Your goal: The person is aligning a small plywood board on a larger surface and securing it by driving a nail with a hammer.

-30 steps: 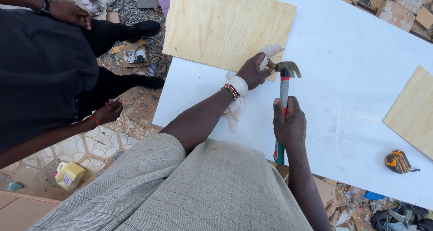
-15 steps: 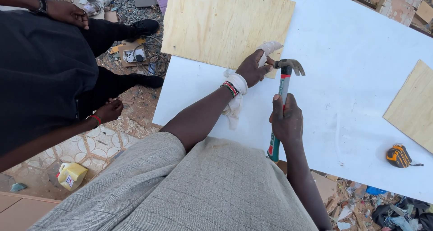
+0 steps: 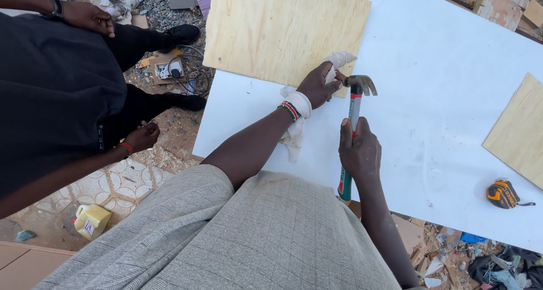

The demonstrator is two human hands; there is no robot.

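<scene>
My right hand (image 3: 359,149) grips the handle of a claw hammer (image 3: 355,106) with a red and green grip. Its steel head sits just right of my left fingertips, at the near edge of a plywood sheet (image 3: 283,29). My left hand (image 3: 318,85), wrapped in white cloth at the wrist and one finger, pinches something small at that edge; I cannot make out what it is. Both hands are over a white table (image 3: 447,97).
A second plywood piece (image 3: 517,134) lies at the right edge of the table, an orange tape measure (image 3: 503,194) near its front. Another person in dark clothes (image 3: 51,97) stands to the left. A yellow jug (image 3: 91,220) sits on the paved ground; rubble lies around.
The hammer head has come closer to my left fingertips, and my right hand has slid slightly along the handle. My left hand stays at the plywood edge.
</scene>
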